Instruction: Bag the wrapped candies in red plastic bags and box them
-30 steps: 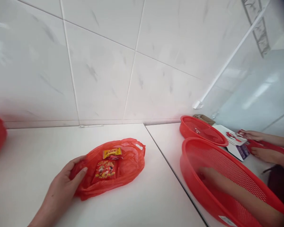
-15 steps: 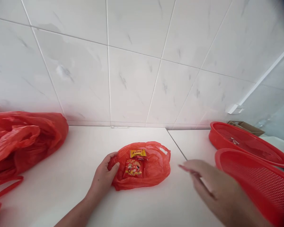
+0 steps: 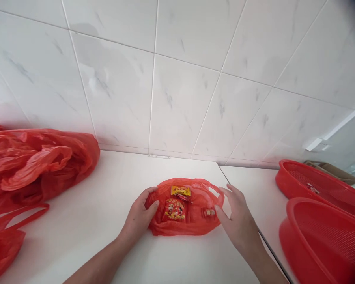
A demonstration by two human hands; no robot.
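A red plastic bag (image 3: 192, 229) lies spread on the white table with its mouth facing up. Inside are a yellow-wrapped snack (image 3: 180, 191), a red packet with cartoon figures (image 3: 175, 210) and a small red-wrapped candy (image 3: 208, 213) at the right. Another red wrapper (image 3: 183, 197) is partly covered below the yellow one. My left hand (image 3: 140, 215) grips the bag's left rim, thumb inside and fingers outside. At the opposite end, my right hand (image 3: 236, 213) has the right rim by the handle between thumb and fingers.
Piled red plastic bags (image 3: 47, 165) take up the left side, with a loose bag handle (image 3: 26, 215) nearer me. Two red mesh baskets (image 3: 301, 232) stand at the right, a small wrapper (image 3: 312, 188) in the far one. Behind is a cardboard box (image 3: 333, 172). A tiled wall (image 3: 180, 98) borders the table.
My right hand has come left from beside the baskets to the bag's right rim. The small item it held is gone from its fingers, and a red-wrapped candy now lies in the bag.
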